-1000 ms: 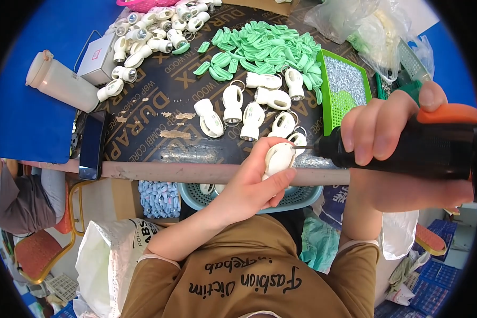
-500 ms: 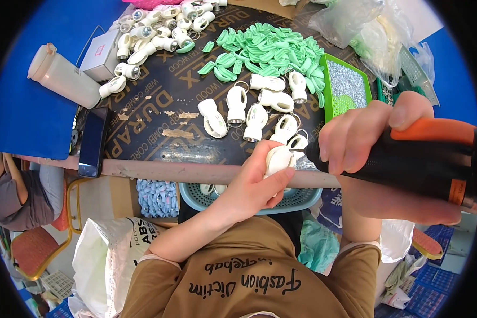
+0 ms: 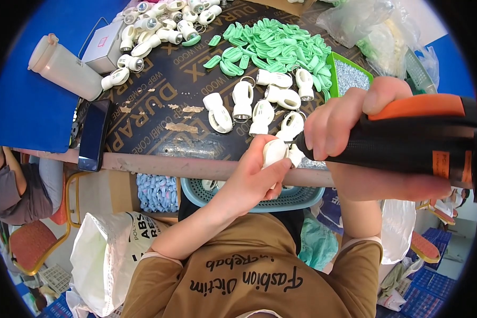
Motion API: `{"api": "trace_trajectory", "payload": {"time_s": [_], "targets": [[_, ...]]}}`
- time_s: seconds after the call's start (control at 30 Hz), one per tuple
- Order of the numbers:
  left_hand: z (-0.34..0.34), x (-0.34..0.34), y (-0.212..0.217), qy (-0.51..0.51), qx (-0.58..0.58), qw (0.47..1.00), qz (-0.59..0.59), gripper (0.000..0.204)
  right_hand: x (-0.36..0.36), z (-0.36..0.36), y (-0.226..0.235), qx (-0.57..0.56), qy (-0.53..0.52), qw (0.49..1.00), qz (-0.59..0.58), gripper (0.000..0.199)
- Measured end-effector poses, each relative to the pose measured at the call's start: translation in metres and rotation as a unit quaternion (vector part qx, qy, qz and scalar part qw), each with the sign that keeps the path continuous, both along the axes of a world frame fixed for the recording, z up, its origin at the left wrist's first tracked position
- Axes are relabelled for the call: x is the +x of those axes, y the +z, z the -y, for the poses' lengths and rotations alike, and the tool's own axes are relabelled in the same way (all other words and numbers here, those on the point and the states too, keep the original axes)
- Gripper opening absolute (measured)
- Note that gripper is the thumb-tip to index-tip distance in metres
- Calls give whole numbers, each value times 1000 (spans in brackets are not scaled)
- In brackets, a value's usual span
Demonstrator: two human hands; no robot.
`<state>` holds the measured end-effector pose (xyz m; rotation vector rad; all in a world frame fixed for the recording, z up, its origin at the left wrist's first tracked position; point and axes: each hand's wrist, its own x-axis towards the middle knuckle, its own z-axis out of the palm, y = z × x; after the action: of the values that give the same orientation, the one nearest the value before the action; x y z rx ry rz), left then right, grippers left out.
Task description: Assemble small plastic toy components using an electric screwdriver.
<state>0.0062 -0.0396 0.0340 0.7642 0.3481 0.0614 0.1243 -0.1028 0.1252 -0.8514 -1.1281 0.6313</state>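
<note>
The white housing [image 3: 274, 151] stays pinched in the left hand [image 3: 252, 177]; the black-and-orange driver [image 3: 408, 138], clasped by the right hand [image 3: 350, 119], is now brought closer, its tip at the part.

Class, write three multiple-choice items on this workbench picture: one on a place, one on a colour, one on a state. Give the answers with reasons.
1. Where does the black phone lie?
A. near the table's front left edge
B. in the basket
C. on the green tray

2. What colour is the heap of small curved parts?
A. red
B. green
C. black

3. What is the right hand doing?
A. resting open
B. gripping the power screwdriver
C. holding a jug

Answers: 1 A, it lies by the table edge; 2 B, the heap is mint green; 3 B, fingers wrap the black-and-orange body.
</note>
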Motion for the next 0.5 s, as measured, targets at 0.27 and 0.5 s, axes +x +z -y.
{"api": "trace_trajectory", "payload": {"time_s": [0.27,0.5], "targets": [[-6,2,-7,-18,5,1000,-4,27,6,-5,-4,-20,-12,997,76,103],[-19,-9,1,-17,112,993,-32,30,15,1,11,102,-68,992,-6,91]]}}
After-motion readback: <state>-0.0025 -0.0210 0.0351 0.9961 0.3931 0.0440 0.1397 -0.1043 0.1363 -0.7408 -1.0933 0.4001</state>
